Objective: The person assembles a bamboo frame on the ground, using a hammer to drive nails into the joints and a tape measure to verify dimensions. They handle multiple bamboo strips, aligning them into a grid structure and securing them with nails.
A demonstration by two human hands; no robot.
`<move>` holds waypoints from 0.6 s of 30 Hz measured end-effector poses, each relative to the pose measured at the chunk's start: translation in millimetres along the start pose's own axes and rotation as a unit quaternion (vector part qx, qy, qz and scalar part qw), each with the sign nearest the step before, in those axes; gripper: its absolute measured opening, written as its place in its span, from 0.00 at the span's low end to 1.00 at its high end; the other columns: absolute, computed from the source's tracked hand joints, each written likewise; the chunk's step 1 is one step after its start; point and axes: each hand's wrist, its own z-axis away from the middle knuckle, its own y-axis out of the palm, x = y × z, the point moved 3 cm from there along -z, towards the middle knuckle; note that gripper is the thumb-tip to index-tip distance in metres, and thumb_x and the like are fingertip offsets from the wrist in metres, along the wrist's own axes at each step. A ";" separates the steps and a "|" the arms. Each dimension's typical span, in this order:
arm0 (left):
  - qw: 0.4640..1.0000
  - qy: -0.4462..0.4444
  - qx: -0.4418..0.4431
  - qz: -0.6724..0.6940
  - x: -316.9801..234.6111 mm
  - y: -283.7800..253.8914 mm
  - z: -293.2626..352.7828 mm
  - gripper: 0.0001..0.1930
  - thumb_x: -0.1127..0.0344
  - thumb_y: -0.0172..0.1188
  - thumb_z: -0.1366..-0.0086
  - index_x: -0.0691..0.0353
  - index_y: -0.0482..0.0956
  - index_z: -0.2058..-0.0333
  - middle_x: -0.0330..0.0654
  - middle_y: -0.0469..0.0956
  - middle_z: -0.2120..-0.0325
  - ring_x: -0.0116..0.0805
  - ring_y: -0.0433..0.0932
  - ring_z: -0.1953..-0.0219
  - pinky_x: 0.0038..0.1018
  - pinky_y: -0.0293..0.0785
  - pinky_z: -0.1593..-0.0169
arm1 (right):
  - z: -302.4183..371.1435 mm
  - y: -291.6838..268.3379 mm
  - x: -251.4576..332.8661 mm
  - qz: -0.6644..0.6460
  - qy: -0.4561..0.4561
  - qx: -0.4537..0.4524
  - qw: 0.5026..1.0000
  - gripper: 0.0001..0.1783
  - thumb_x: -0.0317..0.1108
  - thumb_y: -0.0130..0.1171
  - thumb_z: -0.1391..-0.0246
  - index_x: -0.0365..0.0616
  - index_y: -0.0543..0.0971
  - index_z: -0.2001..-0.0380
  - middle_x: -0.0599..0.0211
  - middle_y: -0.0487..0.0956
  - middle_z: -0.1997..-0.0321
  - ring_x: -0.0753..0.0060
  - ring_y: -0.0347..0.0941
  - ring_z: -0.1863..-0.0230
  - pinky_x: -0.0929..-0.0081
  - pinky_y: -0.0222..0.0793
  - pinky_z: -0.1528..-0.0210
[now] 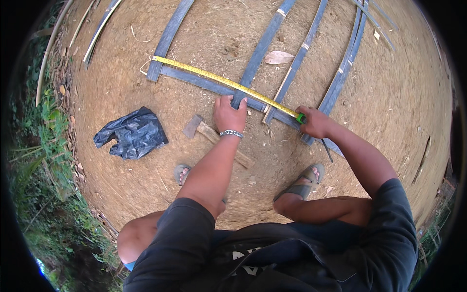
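A yellow tape measure [209,75] is stretched over a row of dark grey slats. Its hook end lies at the far-left slat [168,36], and its green case is in my right hand [314,122], fingers closed round it. My left hand [230,116] grips the near end of the middle slat [260,51], thumb on one side and fingers on the other, just below the tape. A dark cross slat [194,82] runs under the tape, meeting the long slats near their lower ends. Further right are a narrower slat [299,56] and a paired slat [340,73].
A hatchet [193,125] with a wooden handle lies below my left hand. A crumpled black plastic bag [134,134] is on the dirt to the left. More strips [99,31] lie at the upper left. A dry leaf [278,57] rests between slats. Green plants [44,160] border the left.
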 end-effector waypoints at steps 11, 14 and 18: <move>0.996 0.031 0.027 -0.075 -11.1 -1.0 6.8 0.22 0.50 0.75 0.46 0.60 0.81 0.62 0.45 0.80 0.62 0.46 0.80 0.59 0.41 0.75 0.51 | 5.7 -2.0 6.5 0.003 0.021 0.008 1.000 0.36 0.42 0.60 0.46 0.49 0.67 0.34 0.40 0.75 0.41 0.39 0.73 0.39 0.53 0.69 0.37; 0.996 0.030 0.042 -0.072 -13.7 2.1 11.9 0.22 0.49 0.75 0.46 0.59 0.82 0.62 0.44 0.81 0.63 0.46 0.80 0.59 0.41 0.74 0.50 | 6.8 -1.2 6.8 0.012 0.028 0.000 1.000 0.36 0.42 0.60 0.46 0.51 0.67 0.34 0.41 0.75 0.41 0.38 0.73 0.39 0.52 0.69 0.37; 0.996 0.042 0.044 -0.063 -13.8 7.7 16.0 0.21 0.50 0.75 0.46 0.59 0.81 0.63 0.43 0.81 0.64 0.46 0.80 0.59 0.41 0.73 0.50 | 6.7 -1.8 4.8 0.031 0.034 -0.028 0.999 0.34 0.42 0.61 0.46 0.54 0.68 0.35 0.43 0.75 0.41 0.39 0.73 0.40 0.51 0.69 0.37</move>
